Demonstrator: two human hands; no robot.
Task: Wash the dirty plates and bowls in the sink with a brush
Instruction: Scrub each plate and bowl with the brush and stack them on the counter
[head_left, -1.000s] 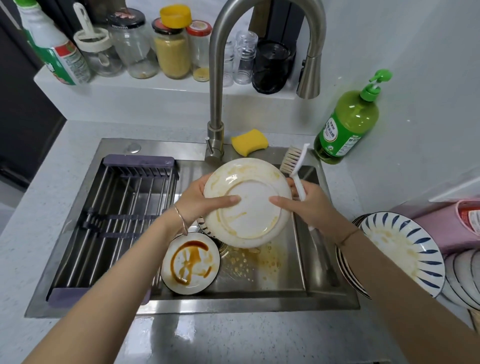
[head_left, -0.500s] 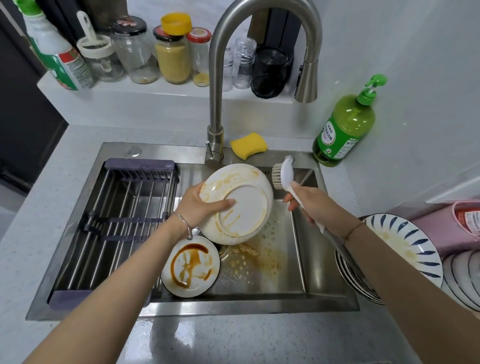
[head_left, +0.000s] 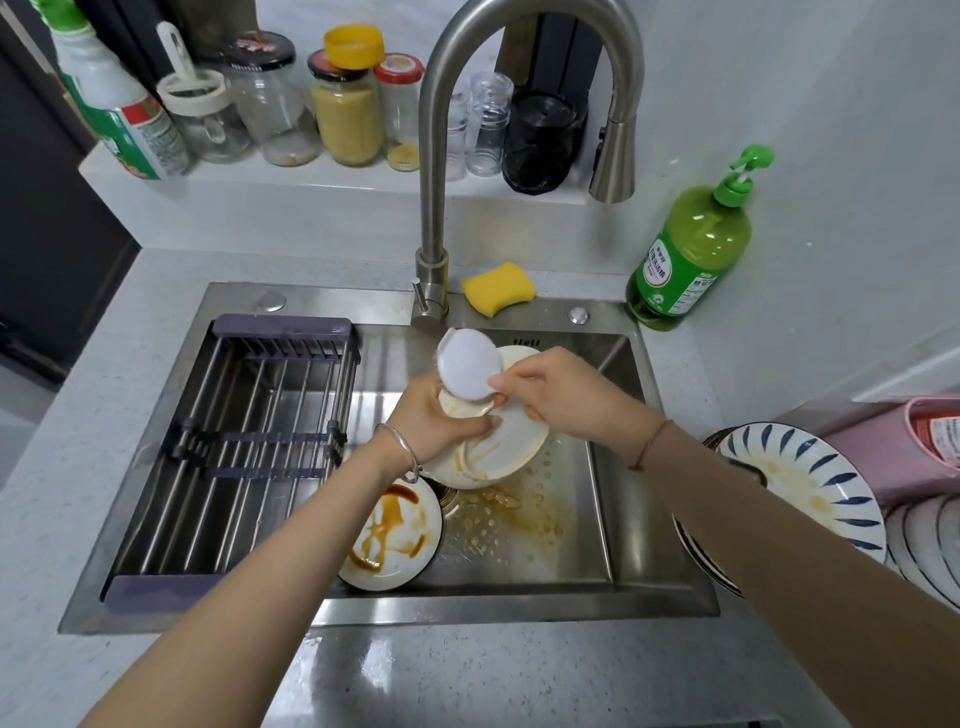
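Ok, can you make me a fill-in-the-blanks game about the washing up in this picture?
1. The left hand holds a dirty ____ above the sink.
2. The right hand grips a white ____.
3. The sponge beside the faucet is ____.
4. The small plate lying in the sink has ____ sauce on it.
Missing words: plate, brush, yellow, brown.

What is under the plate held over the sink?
The sink floor spattered with orange residue, and a sauce-smeared plate lower left. The held plate and left hand hide whatever lies directly beneath.
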